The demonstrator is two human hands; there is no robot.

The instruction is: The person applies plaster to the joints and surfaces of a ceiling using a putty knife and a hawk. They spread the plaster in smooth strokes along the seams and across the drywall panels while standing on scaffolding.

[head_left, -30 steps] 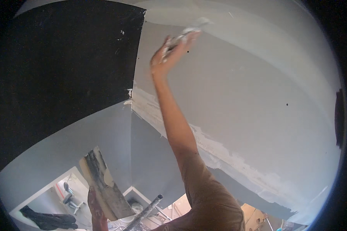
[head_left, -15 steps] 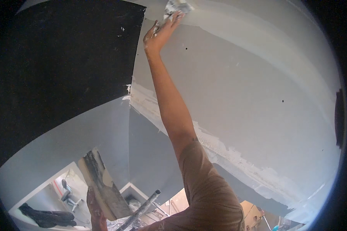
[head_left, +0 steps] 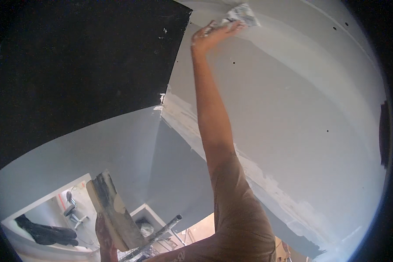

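My right arm reaches high up to the grey board ceiling [head_left: 288, 109]. Plaster smears cover my right hand [head_left: 216, 35], whose fingers are closed around a plaster-coated putty knife [head_left: 242, 16]. Its broad blade lies against the pale plaster band [head_left: 288, 54]; the handle is mostly hidden by the hand. Low on the left, my left hand [head_left: 104, 233] grips the side of a flat rectangular plastering board [head_left: 115, 209]. Dark streaks and a pale patch of plaster show on its face, and its long edge is beige.
A black surface [head_left: 83, 56] fills the upper left, above a blue-grey wall [head_left: 122, 139]. Rough white plaster [head_left: 257, 170] runs along the ceiling-wall joint. Below are a metal pole [head_left: 157, 238], a dark object like gloves [head_left: 46, 231] and an opening [head_left: 76, 205] with a chair beyond.
My right hand and the putty knife have swept to the right along the plaster band. The view has shifted somewhat; my left hand still holds the board low on the left.
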